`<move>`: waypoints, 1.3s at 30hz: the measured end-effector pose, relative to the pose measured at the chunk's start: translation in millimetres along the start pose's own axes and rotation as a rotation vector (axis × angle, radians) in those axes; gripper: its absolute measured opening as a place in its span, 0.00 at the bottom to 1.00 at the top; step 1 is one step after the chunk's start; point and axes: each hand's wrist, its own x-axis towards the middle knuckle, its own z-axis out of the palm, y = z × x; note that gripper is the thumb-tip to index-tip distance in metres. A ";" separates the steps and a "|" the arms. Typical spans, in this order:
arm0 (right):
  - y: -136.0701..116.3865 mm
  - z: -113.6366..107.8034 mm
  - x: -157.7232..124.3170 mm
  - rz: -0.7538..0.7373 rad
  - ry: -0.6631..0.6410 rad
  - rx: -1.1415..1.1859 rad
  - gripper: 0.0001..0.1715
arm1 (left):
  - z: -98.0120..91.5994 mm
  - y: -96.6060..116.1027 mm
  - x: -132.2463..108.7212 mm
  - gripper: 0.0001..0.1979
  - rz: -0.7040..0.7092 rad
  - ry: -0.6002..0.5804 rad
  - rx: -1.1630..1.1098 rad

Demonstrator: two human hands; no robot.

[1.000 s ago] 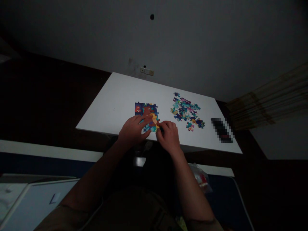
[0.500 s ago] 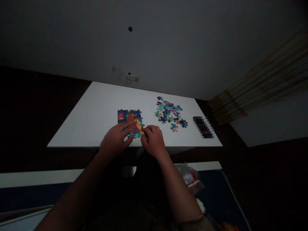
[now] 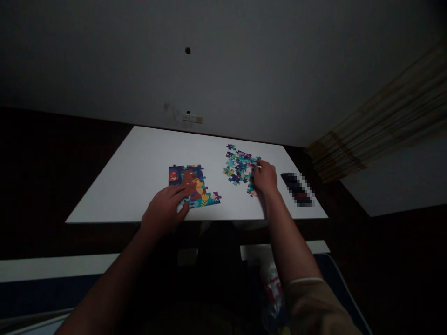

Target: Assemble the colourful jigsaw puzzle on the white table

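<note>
My left hand (image 3: 165, 205) lies with its fingers stretched out over the lower left of the partly joined jigsaw puzzle (image 3: 199, 203). Brown, orange and dark blue shapes show on the puzzle, and its right side is a stepped edge with knobs. Over at the right, my right hand (image 3: 266, 177) is at the pile of loose puzzle pieces (image 3: 240, 164), fingers bent down at the pile's right side. Its fingertips are partly hidden, so what they pinch cannot be made out. Teal, purple and yellow pieces overlap in the pile.
Both lie on a white table (image 3: 115, 186) against a grey wall (image 3: 104, 70) with a socket strip (image 3: 192, 118). A blurred-out dark object (image 3: 297, 189) rests near the table's right edge. Below are a plastic bag (image 3: 272, 288) and a blue seat (image 3: 42, 291); a curtain (image 3: 363, 125) hangs at right.
My right hand has moved from the joined puzzle rightward to the loose pile. The puzzle's lower right part, covered before, now shows. My left hand stays on the puzzle. The view has shifted slightly.
</note>
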 end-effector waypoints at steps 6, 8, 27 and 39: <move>7.0 -4.4 49.1 0.001 -0.086 -0.031 0.26 | -0.1 -2.8 -4.1 0.26 -0.020 -0.029 -0.007; 5.2 -2.9 54.1 0.001 -0.102 -0.041 0.27 | -0.8 -3.9 -5.6 0.28 -0.011 -0.048 -0.031; -67.7 12.2 -63.4 -0.099 -0.061 0.646 0.06 | -4.4 -5.6 -6.8 0.44 -0.117 -0.075 -0.281; -140.0 71.1 -158.3 -0.391 -0.369 0.522 0.09 | 0.3 -7.1 -10.8 0.43 -0.093 0.054 -0.383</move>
